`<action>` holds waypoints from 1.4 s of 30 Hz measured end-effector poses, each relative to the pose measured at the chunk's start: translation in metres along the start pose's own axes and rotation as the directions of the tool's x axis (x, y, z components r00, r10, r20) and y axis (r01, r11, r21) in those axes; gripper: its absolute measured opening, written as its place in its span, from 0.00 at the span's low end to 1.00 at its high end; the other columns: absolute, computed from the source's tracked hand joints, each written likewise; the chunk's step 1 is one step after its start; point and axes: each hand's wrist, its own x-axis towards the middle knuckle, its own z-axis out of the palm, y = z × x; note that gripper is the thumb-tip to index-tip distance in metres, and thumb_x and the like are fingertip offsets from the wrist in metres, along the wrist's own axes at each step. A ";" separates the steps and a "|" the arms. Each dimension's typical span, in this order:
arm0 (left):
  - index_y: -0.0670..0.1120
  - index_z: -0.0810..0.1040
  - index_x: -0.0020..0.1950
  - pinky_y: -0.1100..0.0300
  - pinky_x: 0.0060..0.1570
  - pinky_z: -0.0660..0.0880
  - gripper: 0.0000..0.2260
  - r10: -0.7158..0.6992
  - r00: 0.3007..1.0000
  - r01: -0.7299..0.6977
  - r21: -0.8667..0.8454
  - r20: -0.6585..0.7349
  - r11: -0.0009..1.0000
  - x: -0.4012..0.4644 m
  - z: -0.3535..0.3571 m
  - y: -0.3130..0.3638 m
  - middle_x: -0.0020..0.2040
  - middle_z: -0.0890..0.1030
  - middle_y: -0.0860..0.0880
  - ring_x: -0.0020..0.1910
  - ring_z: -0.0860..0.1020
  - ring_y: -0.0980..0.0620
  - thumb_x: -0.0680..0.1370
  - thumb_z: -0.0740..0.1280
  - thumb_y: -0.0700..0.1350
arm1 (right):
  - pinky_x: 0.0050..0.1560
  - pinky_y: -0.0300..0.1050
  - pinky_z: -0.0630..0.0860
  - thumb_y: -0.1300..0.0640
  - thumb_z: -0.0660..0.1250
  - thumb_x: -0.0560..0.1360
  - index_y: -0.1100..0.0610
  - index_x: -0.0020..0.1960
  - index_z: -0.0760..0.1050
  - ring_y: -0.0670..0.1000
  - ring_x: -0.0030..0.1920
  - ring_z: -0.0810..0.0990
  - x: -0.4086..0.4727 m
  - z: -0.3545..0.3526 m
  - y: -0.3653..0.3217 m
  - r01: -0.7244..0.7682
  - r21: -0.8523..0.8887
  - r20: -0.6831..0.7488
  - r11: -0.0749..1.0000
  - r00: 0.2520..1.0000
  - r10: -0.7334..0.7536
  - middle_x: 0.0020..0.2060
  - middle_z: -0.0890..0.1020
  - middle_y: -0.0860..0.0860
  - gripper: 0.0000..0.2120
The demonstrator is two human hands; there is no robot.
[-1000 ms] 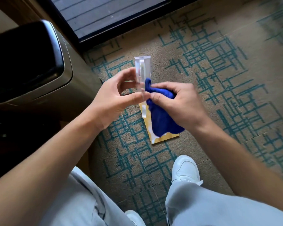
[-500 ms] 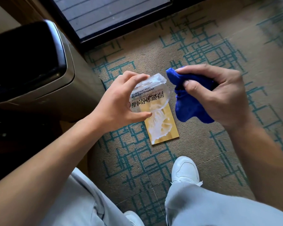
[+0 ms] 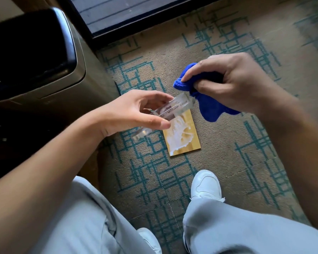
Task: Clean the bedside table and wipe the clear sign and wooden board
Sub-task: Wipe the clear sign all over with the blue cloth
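Carpet (image 3: 228,162) w/ wooden board (image 3: 182,138) below; left hand (image 3: 134,110) pinches clear sign (image 3: 174,107), right hand (image 3: 233,81) grips blue cloth (image 3: 209,107).

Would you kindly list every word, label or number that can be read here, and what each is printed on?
Clear sign, held in the left hand: a dark line of print shows, too blurred to read.
Wooden board on the carpet: white marks only, no legible text.
Blue cloth, in the right hand: none.

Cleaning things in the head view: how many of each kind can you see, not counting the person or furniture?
Blue cloth: 1
Clear sign: 1
Wooden board: 1
Total: 3
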 end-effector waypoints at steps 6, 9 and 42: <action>0.53 0.79 0.67 0.63 0.57 0.76 0.27 -0.017 1.000 0.018 -0.010 0.022 1.000 -0.005 -0.002 0.001 0.60 0.84 0.52 0.60 0.82 0.54 0.68 0.78 0.51 | 0.39 0.28 0.67 0.62 0.68 0.74 0.45 0.54 0.85 0.41 0.40 0.78 0.001 -0.003 -0.009 -0.006 0.103 0.242 0.995 0.970 -0.019 0.41 0.80 0.42 0.15; 0.52 0.76 0.70 0.64 0.58 0.76 0.29 -0.031 0.998 0.032 -0.012 0.056 0.999 -0.006 -0.005 0.001 0.62 0.84 0.52 0.61 0.81 0.54 0.69 0.78 0.50 | 0.39 0.27 0.67 0.53 0.62 0.71 0.36 0.54 0.83 0.38 0.41 0.76 0.010 -0.006 -0.018 0.068 -0.064 0.438 0.996 0.898 -0.034 0.39 0.76 0.36 0.19; 0.54 0.65 0.78 0.57 0.65 0.76 0.47 -0.059 0.998 0.047 0.276 0.035 0.960 -0.002 -0.002 0.008 0.62 0.82 0.58 0.61 0.81 0.60 0.63 0.79 0.62 | 0.50 0.47 0.80 0.22 0.70 0.56 0.35 0.55 0.79 0.44 0.49 0.82 -0.017 0.022 0.012 -0.213 0.107 0.365 0.971 0.917 0.160 0.48 0.81 0.41 0.31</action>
